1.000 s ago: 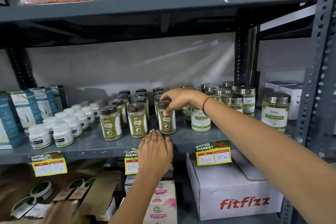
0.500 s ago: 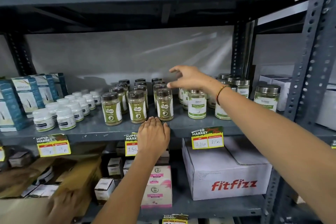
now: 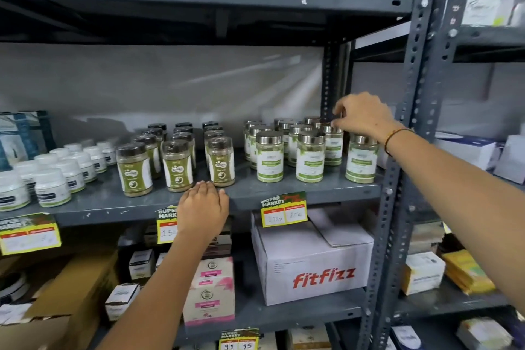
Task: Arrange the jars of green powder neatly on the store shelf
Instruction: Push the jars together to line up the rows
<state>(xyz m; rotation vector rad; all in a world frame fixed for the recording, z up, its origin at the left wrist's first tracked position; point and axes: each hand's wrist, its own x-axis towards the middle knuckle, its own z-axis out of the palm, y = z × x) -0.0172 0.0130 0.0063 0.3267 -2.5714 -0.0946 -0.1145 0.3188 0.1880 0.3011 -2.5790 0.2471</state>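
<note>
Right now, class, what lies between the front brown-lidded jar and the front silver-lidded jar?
Bare shelf between brown-lidded jar and silver-lidded jar, in the head view.

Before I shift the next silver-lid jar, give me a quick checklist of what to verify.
1. Right hand on a back silver-lid jar: fingers at the lid, ok.
2. Grip closed on it: cannot tell.
3. Left hand resting on the shelf edge, holding nothing: ok.
4. Lone jar apart from the silver-lid group: not ok.
5. Dark-lid jars in straight rows: ok.
</note>
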